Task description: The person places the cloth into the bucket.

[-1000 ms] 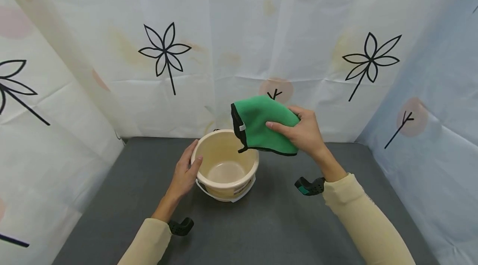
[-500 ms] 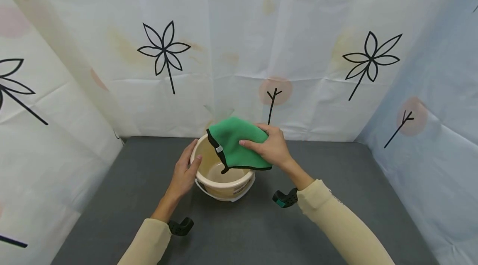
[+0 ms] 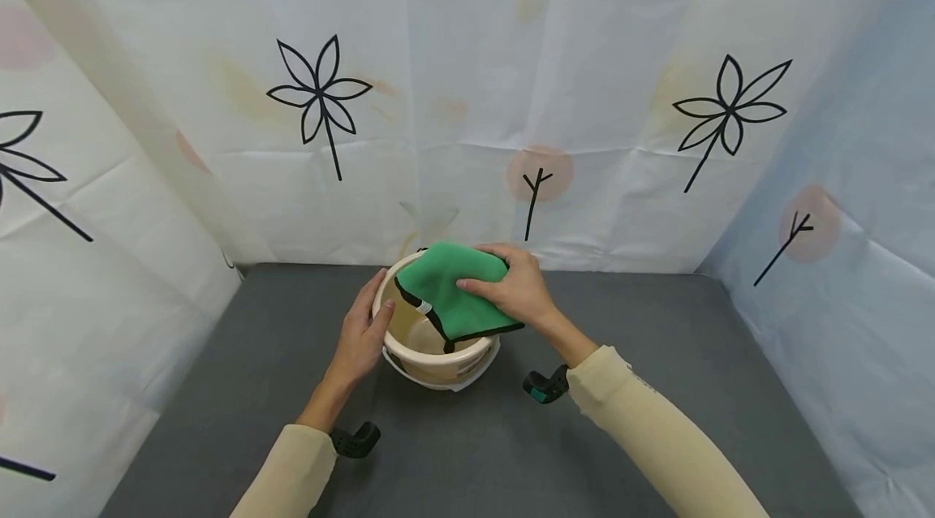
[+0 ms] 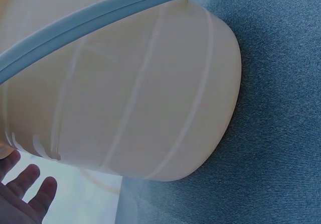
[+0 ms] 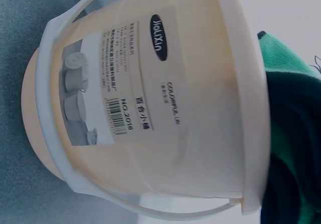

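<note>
A cream plastic bucket (image 3: 438, 368) stands on the grey table in the head view. My left hand (image 3: 363, 331) holds its rim from the left, thumb over the edge and fingers along the outside. Several of those fingertips (image 4: 25, 179) show beside the bucket wall in the left wrist view. My right hand (image 3: 514, 287) grips a folded green cloth (image 3: 449, 287) with black edging and a small white tag. The cloth is over the bucket's mouth, its lower corner overlapping the opening and hiding part of the inside.
The bucket's pale handle (image 5: 47, 93) hangs down around its front, below a printed label (image 5: 120, 83). Grey fabric covers the table (image 3: 453, 461). White printed curtains (image 3: 467, 96) stand at the back and both sides.
My right hand has carried the green cloth left and down, from the bucket's right side to over its mouth. My left hand and the bucket have stayed in place.
</note>
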`<action>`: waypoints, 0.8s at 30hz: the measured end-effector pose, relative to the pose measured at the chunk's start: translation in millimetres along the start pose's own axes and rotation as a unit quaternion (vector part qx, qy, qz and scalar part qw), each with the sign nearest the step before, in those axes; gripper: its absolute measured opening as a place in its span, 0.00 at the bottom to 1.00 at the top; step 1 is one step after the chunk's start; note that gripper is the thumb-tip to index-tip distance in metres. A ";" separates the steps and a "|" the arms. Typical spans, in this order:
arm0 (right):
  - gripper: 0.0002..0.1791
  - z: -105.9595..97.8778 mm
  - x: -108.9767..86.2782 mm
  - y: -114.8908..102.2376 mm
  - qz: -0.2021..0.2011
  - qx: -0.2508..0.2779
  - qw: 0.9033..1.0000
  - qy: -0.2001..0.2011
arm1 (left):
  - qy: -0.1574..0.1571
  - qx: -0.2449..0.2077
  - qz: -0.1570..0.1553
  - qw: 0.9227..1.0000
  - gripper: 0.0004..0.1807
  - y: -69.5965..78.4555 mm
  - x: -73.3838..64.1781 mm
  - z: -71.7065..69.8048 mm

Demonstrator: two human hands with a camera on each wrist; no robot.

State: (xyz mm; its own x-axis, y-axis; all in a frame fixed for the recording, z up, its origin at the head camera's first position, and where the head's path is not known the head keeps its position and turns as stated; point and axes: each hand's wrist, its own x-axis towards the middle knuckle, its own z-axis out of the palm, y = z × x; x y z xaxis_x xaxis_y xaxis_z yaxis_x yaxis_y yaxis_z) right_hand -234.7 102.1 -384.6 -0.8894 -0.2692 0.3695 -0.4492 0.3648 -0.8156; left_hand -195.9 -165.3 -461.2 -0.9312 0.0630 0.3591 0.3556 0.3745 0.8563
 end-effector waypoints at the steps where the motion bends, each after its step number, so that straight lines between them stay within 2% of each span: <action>1: 0.27 0.9 0.4 0.8 0.000 -0.004 1.000 -0.002 | 0.000 0.001 0.001 1.000 0.29 -0.4 0.1 0.0; 8: 0.27 5.6 1.8 3.2 0.002 -0.001 1.000 -0.011 | -0.002 0.002 0.007 1.000 0.30 -1.7 1.2 0.1; 15: 0.27 7.7 2.7 0.5 -0.008 0.049 0.998 -0.028 | 0.005 0.004 0.011 1.000 0.30 0.4 2.4 0.7; 24: 0.24 6.5 1.8 -1.6 -0.018 0.078 0.997 -0.015 | 0.010 0.010 0.011 1.000 0.30 1.4 3.0 1.0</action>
State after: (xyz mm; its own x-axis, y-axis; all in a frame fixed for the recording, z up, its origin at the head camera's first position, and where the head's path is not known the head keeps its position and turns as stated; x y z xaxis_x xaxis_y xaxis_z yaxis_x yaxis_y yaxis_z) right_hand -235.0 95.2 -385.5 -0.8685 -0.3079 0.3886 -0.4609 0.2124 -0.8617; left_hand -198.3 -163.7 -459.3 -0.9211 0.0537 0.3857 0.3746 0.3921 0.8402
